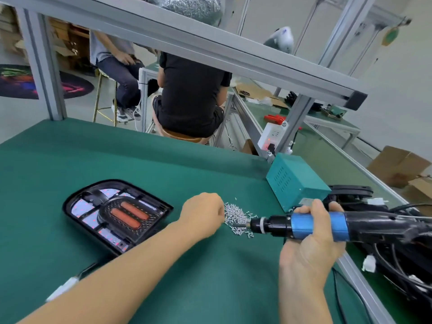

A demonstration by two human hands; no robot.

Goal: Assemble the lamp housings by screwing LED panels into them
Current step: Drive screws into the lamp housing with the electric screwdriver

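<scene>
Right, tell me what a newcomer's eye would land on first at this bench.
First the blue-and-black electric screwdriver, gripped in the right hand at the right, its tip pointing at the heap of small silver screws mid-table. The left hand reaches into that heap. Left of it on the green mat lies the black lamp housing, with its LED panel and two orange strips.

Bright, even indoor light, soft shadows, slight blur, edges bowed by wide-angle.
</scene>
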